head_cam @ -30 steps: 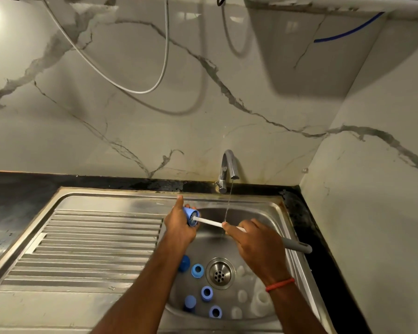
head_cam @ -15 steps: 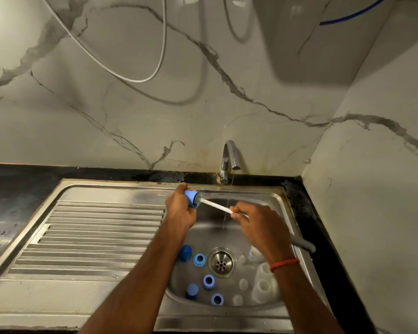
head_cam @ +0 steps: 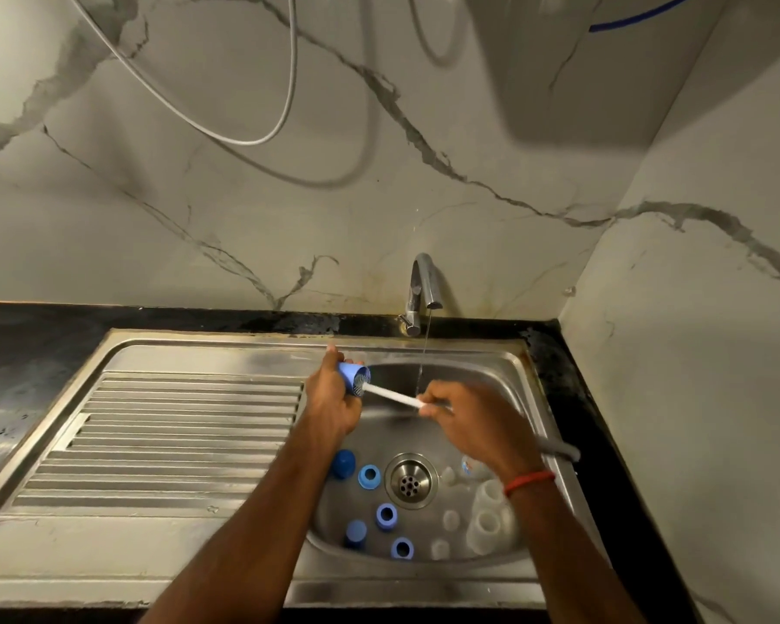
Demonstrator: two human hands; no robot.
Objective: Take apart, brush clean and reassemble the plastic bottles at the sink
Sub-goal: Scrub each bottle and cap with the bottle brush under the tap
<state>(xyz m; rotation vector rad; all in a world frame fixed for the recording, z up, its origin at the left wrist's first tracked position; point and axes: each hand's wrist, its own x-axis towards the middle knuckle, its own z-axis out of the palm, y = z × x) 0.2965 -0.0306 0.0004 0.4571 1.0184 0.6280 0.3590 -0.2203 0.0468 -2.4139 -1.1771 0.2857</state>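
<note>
Blue cap sits clasped in my left grip above the sink basin, mouth turned right, while my right grip curls round the white shaft of the brush, whose bristle head is pushed into that mouth. I judge this the brush-clean step, with other blue caps and clear bottles lying loose round the drain. Next I'd twist the brush, rinse the cap under the thin stream from the tap, then swap it for another piece.
</note>
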